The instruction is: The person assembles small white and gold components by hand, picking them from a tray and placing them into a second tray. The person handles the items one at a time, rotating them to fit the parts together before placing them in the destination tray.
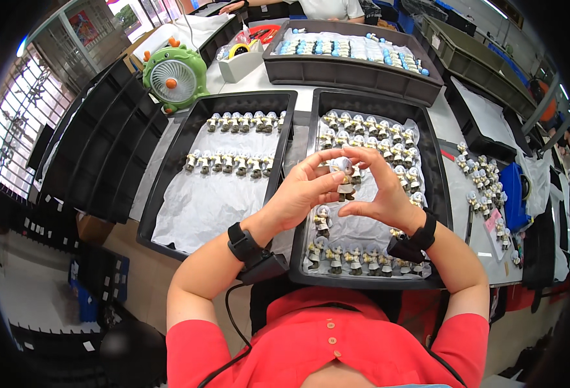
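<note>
My left hand [307,191] pinches a small figurine [346,181] with pale grey hair, a white outfit and dark boots, holding it upright above the right-hand tray. Around its other side curves my right hand [383,191], thumb and fingers apart; whether a fingertip touches the figurine's head I cannot make out. Beneath both hands lies a black tray [445,213] lined with white sheet, with rows of matching figurines [354,256] along its edges. To the left, another black tray [160,210] holds two rows of similar figurines [227,161].
Loose figurines [485,181] cluster on the table at right, beside a blue bin [513,191]. Behind the trays stand a grey crate [356,79] of blue-and-white pieces, a tape dispenser [241,64] and a green fan [174,77]. Across the table sits another person [330,9].
</note>
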`<state>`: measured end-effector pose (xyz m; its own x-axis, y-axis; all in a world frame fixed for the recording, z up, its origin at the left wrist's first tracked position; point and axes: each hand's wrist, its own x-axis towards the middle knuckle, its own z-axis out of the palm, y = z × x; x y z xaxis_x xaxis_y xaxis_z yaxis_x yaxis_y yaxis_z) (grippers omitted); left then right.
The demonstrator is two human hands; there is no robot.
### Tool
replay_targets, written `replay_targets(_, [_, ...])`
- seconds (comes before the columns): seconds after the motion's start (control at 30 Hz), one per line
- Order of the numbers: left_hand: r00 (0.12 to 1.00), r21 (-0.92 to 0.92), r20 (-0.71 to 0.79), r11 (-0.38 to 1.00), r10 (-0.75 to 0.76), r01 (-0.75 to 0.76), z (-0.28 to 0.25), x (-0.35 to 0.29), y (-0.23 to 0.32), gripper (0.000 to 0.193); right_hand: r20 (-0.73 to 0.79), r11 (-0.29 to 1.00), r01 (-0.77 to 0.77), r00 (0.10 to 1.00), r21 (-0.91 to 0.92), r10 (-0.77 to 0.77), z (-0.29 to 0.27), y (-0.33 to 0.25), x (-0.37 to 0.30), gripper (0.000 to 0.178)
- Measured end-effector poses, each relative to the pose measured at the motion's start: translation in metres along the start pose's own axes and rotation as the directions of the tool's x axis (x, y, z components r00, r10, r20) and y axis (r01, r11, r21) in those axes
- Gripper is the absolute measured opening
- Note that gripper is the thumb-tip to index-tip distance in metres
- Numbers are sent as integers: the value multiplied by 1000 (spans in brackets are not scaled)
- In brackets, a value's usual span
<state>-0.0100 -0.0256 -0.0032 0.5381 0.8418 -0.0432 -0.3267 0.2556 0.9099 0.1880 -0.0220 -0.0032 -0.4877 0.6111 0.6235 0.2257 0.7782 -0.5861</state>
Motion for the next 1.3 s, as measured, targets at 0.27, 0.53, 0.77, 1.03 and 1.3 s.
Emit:
replay_targets(0.27, [993,-188,117,982,30,-7,-6,-1,0,49,8,999,-49,999,-20,49,4,0,0,79])
replay_targets(0.53, [996,-106,78,994,46,-37,-3,-1,-2,48,-11,999,-37,999,-40,37,4,0,0,74])
replay_targets(0.77, [998,-87,-44,995,48,-52,-2,-1,-5,43,-95,995,-76,993,-67,69,5,1,-6,78])
replay_targets(1.03, [997,-113,77,994,1,8,2,-1,-11,44,-80,993,32,996,-110,-41,13,-3,-7,85])
replay_targets(1.3, [996,-208,93,978,4,15,3,0,-8,43,-52,996,-64,997,-62,60,9,1,-7,91])
